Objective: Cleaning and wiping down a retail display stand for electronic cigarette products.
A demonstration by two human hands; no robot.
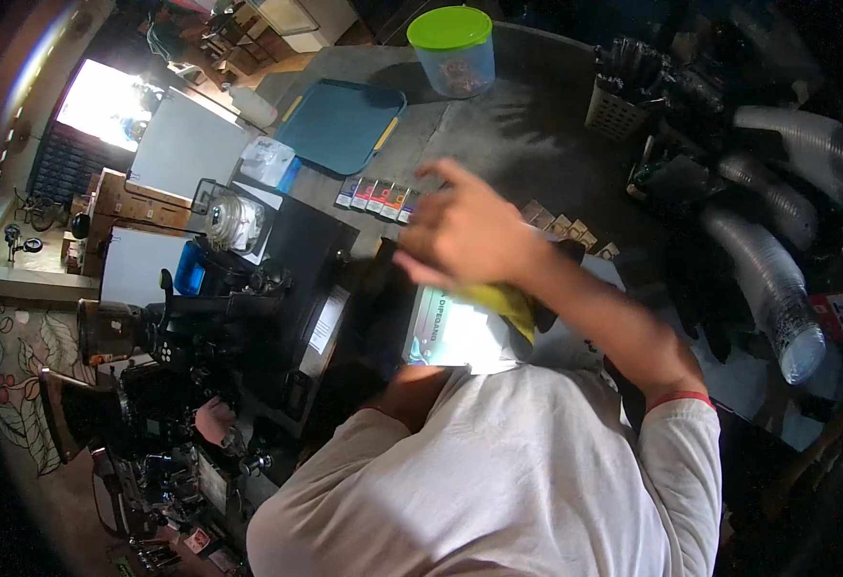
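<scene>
My right hand [457, 231] is raised over the grey counter [457, 137], blurred, with its fingers apart and nothing visible in it. Just beyond the fingers stands a row of small colourful boxes [378, 200], partly covered by the hand. Below my wrist lies a yellow cloth [511, 310], beside a brightly lit panel [457, 328] that bears writing. Another row of small packs [566, 227] sits to the right of the wrist. My left hand is out of sight; only part of the left arm shows, near the panel's lower edge.
A blue tray [342, 126] and a green-lidded plastic tub [457, 65] stand farther back. At right are a perforated basket [612, 115] and stacked clear plastic cups [760, 267]. A coffee grinder [111, 332] and a glass vessel [230, 220] are at left.
</scene>
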